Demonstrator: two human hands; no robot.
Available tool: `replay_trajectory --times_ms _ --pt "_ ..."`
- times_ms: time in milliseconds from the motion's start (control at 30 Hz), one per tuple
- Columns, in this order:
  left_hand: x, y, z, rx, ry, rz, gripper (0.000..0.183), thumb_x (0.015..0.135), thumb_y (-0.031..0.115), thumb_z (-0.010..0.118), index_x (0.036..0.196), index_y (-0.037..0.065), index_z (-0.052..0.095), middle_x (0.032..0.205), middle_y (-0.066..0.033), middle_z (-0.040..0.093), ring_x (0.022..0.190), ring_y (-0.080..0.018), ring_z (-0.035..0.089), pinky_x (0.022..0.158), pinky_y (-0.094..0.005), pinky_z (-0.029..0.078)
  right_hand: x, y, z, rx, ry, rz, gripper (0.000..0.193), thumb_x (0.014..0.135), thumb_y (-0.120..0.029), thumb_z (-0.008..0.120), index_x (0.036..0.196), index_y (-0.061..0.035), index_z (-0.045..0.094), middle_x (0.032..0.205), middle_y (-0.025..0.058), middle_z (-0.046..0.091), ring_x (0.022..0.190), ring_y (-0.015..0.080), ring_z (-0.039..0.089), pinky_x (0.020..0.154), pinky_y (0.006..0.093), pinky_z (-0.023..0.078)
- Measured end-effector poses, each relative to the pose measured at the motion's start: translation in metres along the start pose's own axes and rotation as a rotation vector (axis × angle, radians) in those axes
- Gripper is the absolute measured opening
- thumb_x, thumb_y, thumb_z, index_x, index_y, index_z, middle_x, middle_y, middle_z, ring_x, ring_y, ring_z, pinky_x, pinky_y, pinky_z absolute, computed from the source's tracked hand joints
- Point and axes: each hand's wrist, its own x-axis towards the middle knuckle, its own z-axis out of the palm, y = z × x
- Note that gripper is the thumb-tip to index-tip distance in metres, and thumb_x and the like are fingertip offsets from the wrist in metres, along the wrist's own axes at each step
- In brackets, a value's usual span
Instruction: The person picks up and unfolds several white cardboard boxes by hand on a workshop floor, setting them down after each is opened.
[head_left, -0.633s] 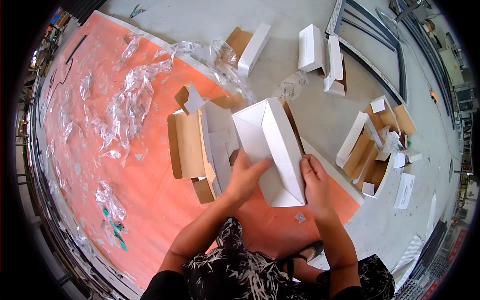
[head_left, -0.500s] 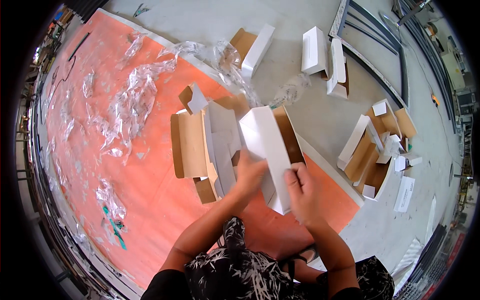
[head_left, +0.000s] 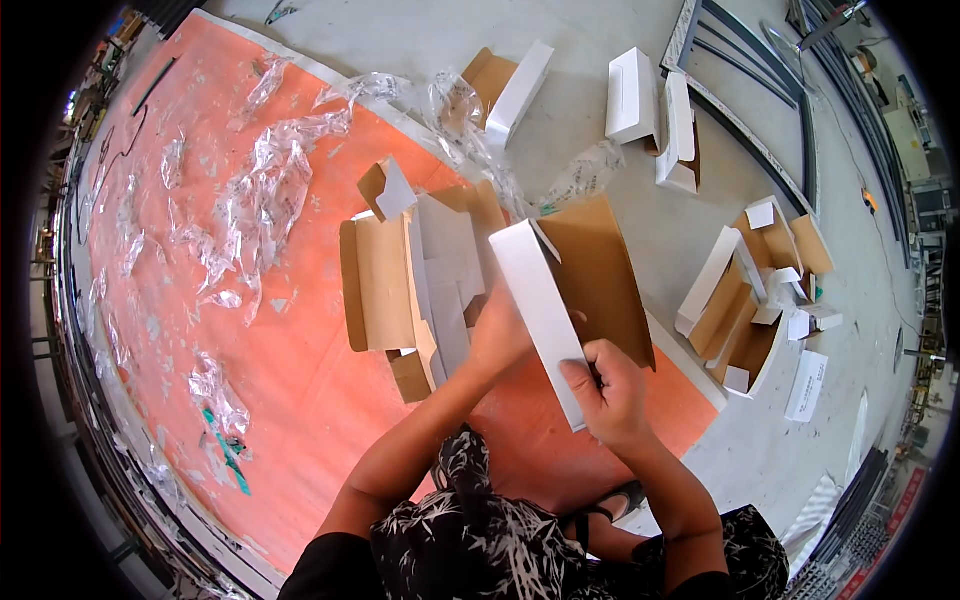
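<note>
A white cardboard box [head_left: 541, 320] with a brown inside is up in front of me, tilted, its brown flap [head_left: 600, 270] swung out to the right. My right hand [head_left: 613, 395] grips the box's near end, thumb on the white side and fingers curled over the edge. On the box's left side is my left hand [head_left: 503, 335], slightly blurred and partly hidden behind the box; a fingertip shows past the box's edge. Left of both hands, an opened carton [head_left: 440, 265] with brown and grey-white panels lies on the orange sheet.
Crumpled clear plastic film [head_left: 270, 190] is strewn over the orange sheet [head_left: 310, 400]. More white boxes [head_left: 632, 98] lie on the grey floor [head_left: 690, 250] ahead, and opened ones [head_left: 740, 300] to the right. A dark metal frame [head_left: 745, 120] lies at the far right.
The held box has turned so its brown inside and flap now face up and right. My right hand has shifted slightly to the right along with it.
</note>
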Motion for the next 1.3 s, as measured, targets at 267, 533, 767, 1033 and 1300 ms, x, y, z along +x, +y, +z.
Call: replay_trajectory --times_ms 267,533,767,1033,1300 --pt "0.000 -0.011 -0.002 -0.111 -0.261 -0.172 0.066 0.074 0.016 0.067 0.131 -0.001 0.038 0.108 -0.0156 0.060 0.094 -0.0236 0.063 0.081 -0.0341 0.051 0.015 0.021 -0.017 -0.126 0.104 0.028 0.038 0.070 -0.028 0.080 0.068 -0.0041 0.052 0.056 0.0089 0.048 0.051 0.0221 0.046 0.049 0.0356 0.038" --pt "-0.009 -0.006 -0.022 -0.670 -0.297 -0.499 0.034 0.081 0.006 0.050 0.114 -0.005 0.053 0.101 -0.0096 0.062 0.091 -0.0167 0.061 0.077 -0.0285 0.049 0.035 0.056 -0.056 0.127 0.275 0.262 0.030 0.081 -0.019 0.073 0.065 -0.0009 0.055 0.054 -0.0002 0.045 0.054 0.0058 0.039 0.049 0.0244 0.033" --pt "-0.026 0.000 -0.005 -0.491 -0.056 -0.387 0.026 0.083 0.005 0.049 0.107 -0.004 0.054 0.092 -0.0068 0.060 0.081 -0.0119 0.054 0.072 -0.0272 0.045 0.033 0.051 -0.051 -0.702 0.404 -0.068 0.038 0.077 -0.014 0.070 0.111 -0.0017 0.057 0.105 0.0140 0.061 0.097 0.0307 0.054 0.081 0.0414 0.043" --pt "-0.039 0.022 0.004 -0.047 -0.075 -0.179 0.026 0.082 0.003 0.049 0.107 -0.004 0.053 0.089 -0.0058 0.059 0.080 -0.0100 0.054 0.070 -0.0256 0.046 0.046 0.044 -0.012 -0.911 0.248 -0.163 0.055 0.075 -0.008 0.068 0.126 0.0006 0.051 0.115 0.0149 0.057 0.096 0.0290 0.057 0.080 0.0363 0.047" --pt "-0.032 0.008 -0.038 -0.344 -0.026 -0.396 0.040 0.081 0.004 0.053 0.120 -0.002 0.050 0.092 -0.0063 0.061 0.085 -0.0119 0.056 0.076 -0.0247 0.046 0.041 0.040 -0.054 0.334 -0.181 0.545 0.025 0.083 -0.009 0.063 0.107 -0.0001 0.064 0.072 0.0001 0.058 0.068 0.0036 0.048 0.057 0.0261 0.040"
